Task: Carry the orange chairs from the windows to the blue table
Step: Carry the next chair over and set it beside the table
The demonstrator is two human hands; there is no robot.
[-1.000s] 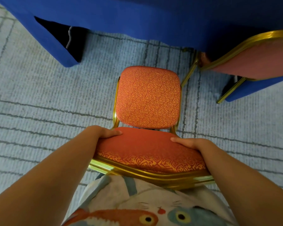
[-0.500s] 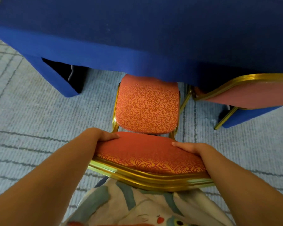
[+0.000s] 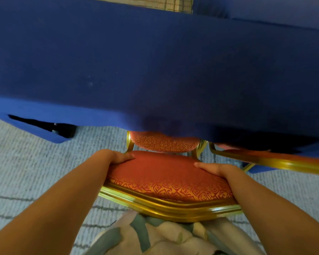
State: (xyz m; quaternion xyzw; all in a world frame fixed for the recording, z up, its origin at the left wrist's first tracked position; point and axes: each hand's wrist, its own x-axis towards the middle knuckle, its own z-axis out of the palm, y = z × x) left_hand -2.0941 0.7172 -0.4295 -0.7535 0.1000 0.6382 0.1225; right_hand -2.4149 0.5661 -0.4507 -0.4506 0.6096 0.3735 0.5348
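Observation:
An orange chair with a gold frame stands right in front of me, its patterned backrest nearest. My left hand grips the backrest's left top corner, thumb on the front face. My right hand grips the right top corner the same way. Most of the seat lies hidden under the blue table, whose cloth hangs over its front part.
A second orange chair with a gold frame is tucked under the table just to the right, almost touching. Grey-blue striped carpet covers the floor on the left. A dark gap in the tablecloth shows at left.
The chair has slid forward under the blue table, so the cloth now covers most of the seat. Both hands keep the same grip on the backrest.

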